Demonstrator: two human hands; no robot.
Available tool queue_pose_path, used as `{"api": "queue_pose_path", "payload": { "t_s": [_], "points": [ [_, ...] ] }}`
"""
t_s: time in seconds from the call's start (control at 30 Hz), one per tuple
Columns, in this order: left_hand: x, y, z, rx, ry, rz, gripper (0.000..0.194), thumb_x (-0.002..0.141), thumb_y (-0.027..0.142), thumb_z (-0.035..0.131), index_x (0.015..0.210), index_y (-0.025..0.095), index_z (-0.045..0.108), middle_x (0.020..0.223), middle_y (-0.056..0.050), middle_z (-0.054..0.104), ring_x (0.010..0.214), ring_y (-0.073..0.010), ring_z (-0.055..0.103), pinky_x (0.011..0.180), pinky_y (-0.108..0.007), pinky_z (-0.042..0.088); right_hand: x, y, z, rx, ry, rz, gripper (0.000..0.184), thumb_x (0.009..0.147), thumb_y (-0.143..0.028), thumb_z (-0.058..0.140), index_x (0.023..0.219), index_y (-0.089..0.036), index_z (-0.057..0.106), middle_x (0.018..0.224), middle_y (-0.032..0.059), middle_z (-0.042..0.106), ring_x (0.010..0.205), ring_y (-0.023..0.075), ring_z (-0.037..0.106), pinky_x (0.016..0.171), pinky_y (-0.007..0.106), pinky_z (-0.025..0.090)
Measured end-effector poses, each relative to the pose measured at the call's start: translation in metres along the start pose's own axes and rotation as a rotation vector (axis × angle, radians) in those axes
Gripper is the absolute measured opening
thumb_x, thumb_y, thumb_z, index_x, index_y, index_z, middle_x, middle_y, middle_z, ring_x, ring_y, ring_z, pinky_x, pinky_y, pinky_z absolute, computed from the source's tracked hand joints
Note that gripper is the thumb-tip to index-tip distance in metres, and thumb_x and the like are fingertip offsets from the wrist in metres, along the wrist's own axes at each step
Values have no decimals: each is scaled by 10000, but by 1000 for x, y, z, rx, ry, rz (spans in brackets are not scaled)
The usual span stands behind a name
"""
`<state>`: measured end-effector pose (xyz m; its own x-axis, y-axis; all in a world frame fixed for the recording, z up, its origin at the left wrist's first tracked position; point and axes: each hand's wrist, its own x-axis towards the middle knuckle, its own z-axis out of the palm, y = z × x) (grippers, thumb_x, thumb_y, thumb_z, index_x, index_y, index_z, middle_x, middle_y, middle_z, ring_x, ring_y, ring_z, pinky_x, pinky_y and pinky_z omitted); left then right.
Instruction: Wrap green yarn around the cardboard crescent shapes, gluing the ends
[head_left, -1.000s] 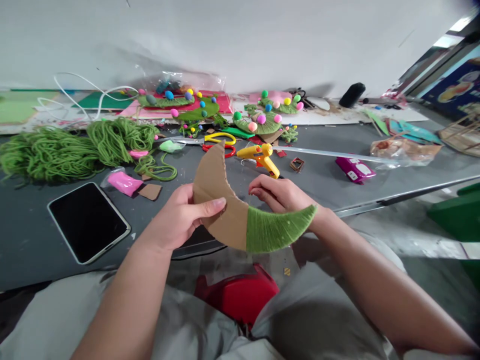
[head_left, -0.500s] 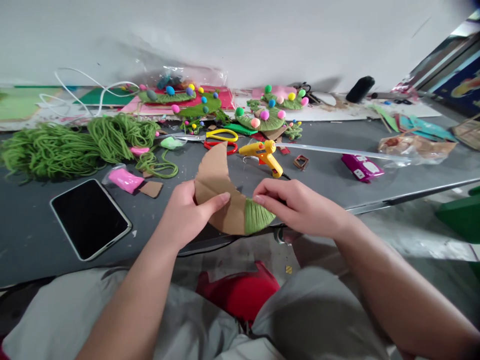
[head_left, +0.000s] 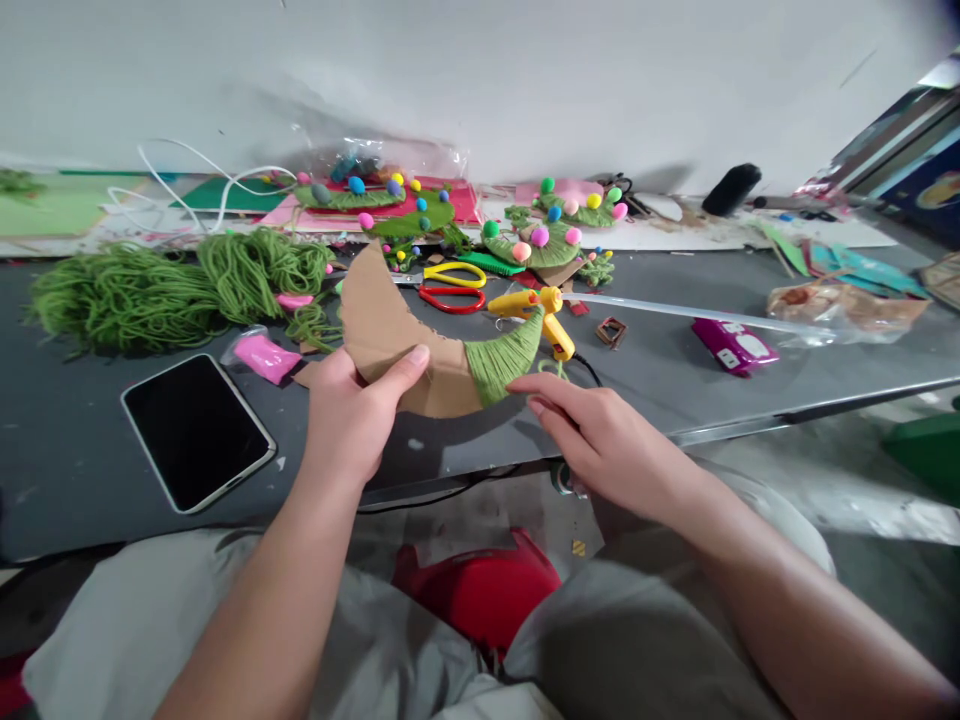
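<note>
My left hand (head_left: 352,405) grips a crescent of brown cardboard (head_left: 397,335), thumb across its face and fingers underneath. Green yarn (head_left: 506,358) is wound closely around the crescent's right end, up to the tip; the left part is bare. At the lower edge of the winding is my right hand (head_left: 592,425), its index finger stretched to the wrap and the other fingers curled in around the yarn. A loose loop of green strand shows just above this hand; the strand inside the fingers is mostly hidden. Behind the wrapped tip lies a yellow glue gun (head_left: 555,325) with a long clear glue stick (head_left: 690,308).
Green yarn skeins (head_left: 180,285), a tablet-like black device (head_left: 199,430) and a pink packet (head_left: 264,357) lie left. Scissors (head_left: 454,290) rest behind the crescent. Yarn-wrapped pieces with pompoms (head_left: 551,245) line the back. A purple pack (head_left: 733,345) sits right.
The crescent has been raised and turned, its wrapped end swinging upward and its bare tip leftward. My right hand has moved from the crescent's inner edge to its lower outer edge.
</note>
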<state>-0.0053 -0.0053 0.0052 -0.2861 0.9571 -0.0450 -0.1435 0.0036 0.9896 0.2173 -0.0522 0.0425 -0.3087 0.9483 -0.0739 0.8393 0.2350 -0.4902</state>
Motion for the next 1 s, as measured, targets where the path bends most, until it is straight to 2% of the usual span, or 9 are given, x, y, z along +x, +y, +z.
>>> {"api": "queue_pose_path", "payload": {
  "t_s": [0.17,0.33,0.43,0.63,0.73,0.8,0.9,1.0],
  "points": [
    [2,-5,3,-93,-20,76,260,692,312,875,911,215,775,970,-51,785,890,-250,745,765,-339,624,0,-5,15,29,-86,-41,368,1024,-242,380,1335,-269,574,864,21,719,748,195,661,664,281,377],
    [1,0,7,-226,-11,20,247,685,274,883,897,209,773,945,-32,781,787,-191,738,619,-246,611,5,-5,30,76,-74,-55,350,1011,-210,392,1305,-263,574,1006,19,751,826,199,695,705,285,396],
    [4,3,5,-289,3,-38,255,648,224,899,860,197,760,860,-9,765,660,-134,700,487,-170,538,10,-2,30,124,-42,-41,308,1015,-216,392,1243,-256,596,997,17,743,765,170,662,684,273,392],
    [8,6,-3,-357,-61,-151,311,648,223,901,918,191,750,896,-7,767,711,-146,725,572,-204,598,23,10,26,254,19,-106,237,1018,-241,401,1090,-216,626,921,19,703,749,142,586,703,267,412],
    [7,6,-4,-350,-134,-241,303,654,188,894,920,172,751,891,-10,773,728,-148,734,596,-203,602,32,26,27,254,36,-145,216,974,-197,424,904,-182,628,849,39,687,712,146,559,694,283,433],
    [5,7,-5,-331,-208,-287,284,672,183,882,925,160,756,903,-29,782,751,-159,743,620,-207,604,39,39,28,228,52,-189,168,917,-166,475,855,-171,632,878,76,701,778,179,592,740,314,462],
    [2,8,-6,-278,-329,-342,297,686,189,879,957,148,764,934,-64,790,795,-177,750,670,-216,606,49,51,25,293,1,-287,153,875,-190,569,994,-164,662,1009,103,728,895,209,639,804,329,493],
    [-2,9,-8,-204,-443,-406,284,680,203,893,929,144,770,912,-74,790,822,-184,749,704,-220,601,58,53,18,321,-65,-319,210,953,-306,549,1054,-170,672,927,62,736,780,162,630,717,283,485]
  ]
}}
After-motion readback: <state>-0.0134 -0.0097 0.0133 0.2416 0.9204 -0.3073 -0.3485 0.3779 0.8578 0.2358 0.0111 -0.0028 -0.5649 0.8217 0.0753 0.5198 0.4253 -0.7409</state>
